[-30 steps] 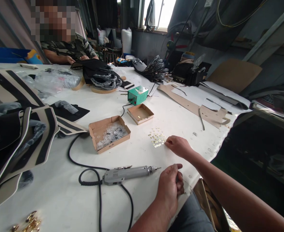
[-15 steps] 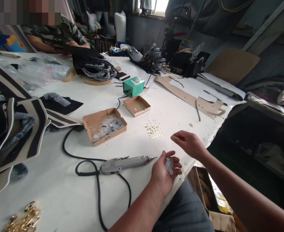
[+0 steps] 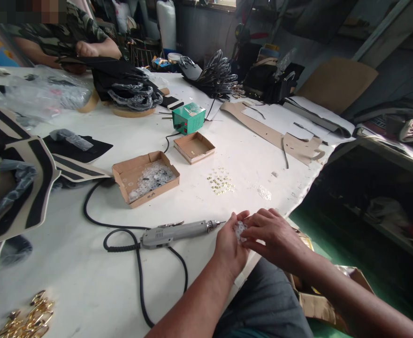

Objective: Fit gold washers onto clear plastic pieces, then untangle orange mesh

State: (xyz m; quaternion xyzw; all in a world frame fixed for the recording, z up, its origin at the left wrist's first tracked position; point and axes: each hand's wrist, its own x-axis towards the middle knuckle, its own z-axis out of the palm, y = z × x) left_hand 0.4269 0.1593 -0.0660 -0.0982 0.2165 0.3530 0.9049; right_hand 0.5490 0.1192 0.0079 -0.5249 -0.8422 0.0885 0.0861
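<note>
My left hand (image 3: pixel 232 246) is cupped palm up near the table edge, holding a small heap of clear plastic washers (image 3: pixel 240 231). Over that palm, my right hand (image 3: pixel 271 233) has its fingers curled down onto the washers; exactly how many it grips is hidden. Just left of my hands lies a grey electric screwdriver (image 3: pixel 178 234), its bit pointing toward my left hand. Small gold-coloured metal pieces (image 3: pixel 221 182) are spread on the table beyond it. To their right lie more pale washers (image 3: pixel 263 191).
An open cardboard box (image 3: pixel 145 180) contains many clear washers, and a smaller box (image 3: pixel 194 148) stands behind it by a green power unit (image 3: pixel 188 118). The screwdriver's black cord (image 3: pixel 139 277) loops across the table. Gold clasps (image 3: pixel 28 319) lie front left. A person (image 3: pixel 76 42) works at the far left.
My right hand has come back from above the table to my left palm, its fingers now on the washers. Pale washers show on the table near where it was. The view has shifted slightly.
</note>
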